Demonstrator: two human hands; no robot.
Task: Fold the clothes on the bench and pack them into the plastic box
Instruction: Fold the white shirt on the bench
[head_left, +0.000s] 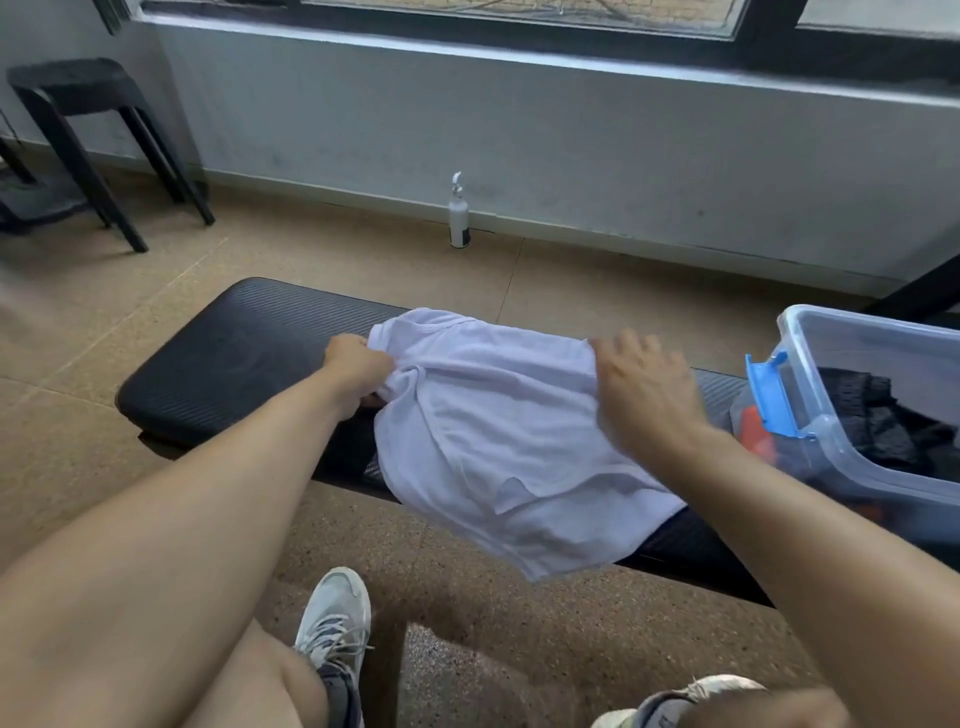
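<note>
White shirt (498, 415) lies across the black worktop (234, 353), near hem hanging over the front edge. Your left hand (356, 364) has its fingers curled into a bunch of cloth at the collar end; your right hand (644, 395) pinches the far right edge. Plastic box (872, 415) sits just right, dark clothes inside. Risk: the overhanging hem may drag the shirt floorward if either grip loosens mid-fold.

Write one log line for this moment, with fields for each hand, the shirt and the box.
left hand: grips shirt | right hand: on shirt, grip unclear | shirt: on bench | box: holds dark clothes
</note>
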